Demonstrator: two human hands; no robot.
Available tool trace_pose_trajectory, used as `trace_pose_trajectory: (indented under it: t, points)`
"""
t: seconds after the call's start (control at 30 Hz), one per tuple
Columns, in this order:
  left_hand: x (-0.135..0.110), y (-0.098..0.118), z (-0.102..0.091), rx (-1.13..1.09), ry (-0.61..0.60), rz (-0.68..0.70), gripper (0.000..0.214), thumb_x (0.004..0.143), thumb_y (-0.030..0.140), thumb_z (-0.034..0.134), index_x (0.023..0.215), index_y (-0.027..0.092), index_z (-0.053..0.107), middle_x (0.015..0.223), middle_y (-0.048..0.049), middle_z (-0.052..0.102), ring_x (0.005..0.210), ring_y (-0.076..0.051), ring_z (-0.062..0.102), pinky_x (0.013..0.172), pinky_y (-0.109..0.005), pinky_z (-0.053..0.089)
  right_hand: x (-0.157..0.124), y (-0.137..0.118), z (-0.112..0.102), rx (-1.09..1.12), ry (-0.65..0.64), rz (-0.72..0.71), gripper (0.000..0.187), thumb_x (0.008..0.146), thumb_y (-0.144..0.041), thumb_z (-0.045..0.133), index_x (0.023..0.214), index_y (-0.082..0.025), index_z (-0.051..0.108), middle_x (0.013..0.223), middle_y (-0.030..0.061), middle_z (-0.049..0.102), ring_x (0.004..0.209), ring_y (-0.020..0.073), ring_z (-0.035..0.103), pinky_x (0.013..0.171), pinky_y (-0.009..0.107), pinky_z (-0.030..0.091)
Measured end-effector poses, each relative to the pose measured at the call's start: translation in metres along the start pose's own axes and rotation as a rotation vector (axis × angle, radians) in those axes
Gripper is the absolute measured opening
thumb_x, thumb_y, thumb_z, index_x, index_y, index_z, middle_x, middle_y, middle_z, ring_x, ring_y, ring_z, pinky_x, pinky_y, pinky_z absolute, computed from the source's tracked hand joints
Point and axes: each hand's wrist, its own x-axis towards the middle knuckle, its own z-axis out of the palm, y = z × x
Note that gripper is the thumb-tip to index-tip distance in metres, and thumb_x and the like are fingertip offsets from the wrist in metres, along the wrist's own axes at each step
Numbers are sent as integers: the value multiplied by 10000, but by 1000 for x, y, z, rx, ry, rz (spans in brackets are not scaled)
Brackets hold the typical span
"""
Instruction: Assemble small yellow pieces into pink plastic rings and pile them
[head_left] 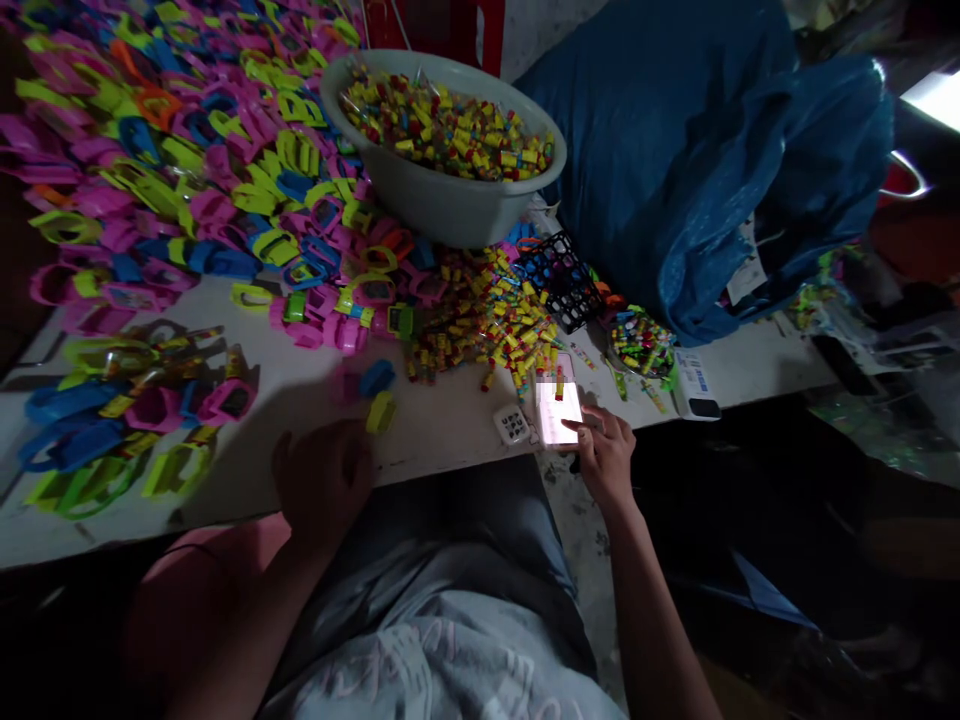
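The right hand [606, 458] grips a lit phone [558, 410] at the tabletop [442, 425] edge, its fingers closed around the phone's lower end, thumb on the screen. The left hand [324, 482] rests half-curled, empty; a yellow plastic piece [381, 411] lies just at its one o'clock.

Bare table [300, 400] lies open between the plastic pieces [187, 180], the candy heap [480, 320] and the phone [559, 410].

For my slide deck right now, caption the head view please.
Right hand taps a lit smartphone at the white table edge; left hand rests near scattered neon plastic pieces.
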Motion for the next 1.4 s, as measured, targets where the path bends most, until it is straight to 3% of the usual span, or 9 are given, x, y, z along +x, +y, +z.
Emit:
trace_pose_trajectory:
  t: [0.4,0.53,0.63,0.87,1.1,1.4]
  points:
    - [1,2,-1,16,-7,-29,254,901,318,468,1053,206,638,1059,-99,731,1010,-275,637,1082,-475,265,-10,2,-3,63,15,18,410,987,-431,389,931,-311,777,1215,42,639,1128,272,509,977,491,350]
    - [2,2,-3,21,-35,-21,244,900,320,462,1014,207,645,1043,-103,733,994,-288,635,1051,-487,278,-2,0,0,104,35,90,414,981,-485,365,1168,-276,669,1240,80,627,1148,274,531,979,481,389]
    - [3,3,-4,18,-30,-14,248,907,319,457,1002,192,647,1036,-110,731,994,-282,638,1058,-483,273,7,-5,6,127,54,186,583,919,-610,435,1324,-203,535,1252,156,616,1155,309,547,968,499,416]
    - [2,1,-2,5,-14,-25,264,907,313,457,1024,189,658,1033,-111,729,988,-283,641,1066,-486,270,20,-19,26,103,53,304,913,706,-753,626,1342,-119,465,1199,255,618,1076,393,585,913,560,426]
    - [-1,-2,1,6,-2,-14,256,903,314,472,1020,188,661,1048,-110,728,1003,-283,627,1087,-482,254,34,-34,34,-6,59,304,873,693,-653,691,1341,-123,443,1202,257,592,1077,399,548,895,539,418]
    - [-3,-4,-2,1,-25,-4,259,900,296,470,1051,182,648,1085,-97,720,1024,-248,626,1122,-459,221,48,-56,30,-123,-53,455,851,659,-508,720,1358,-135,408,1271,198,564,1155,368,495,936,467,390]
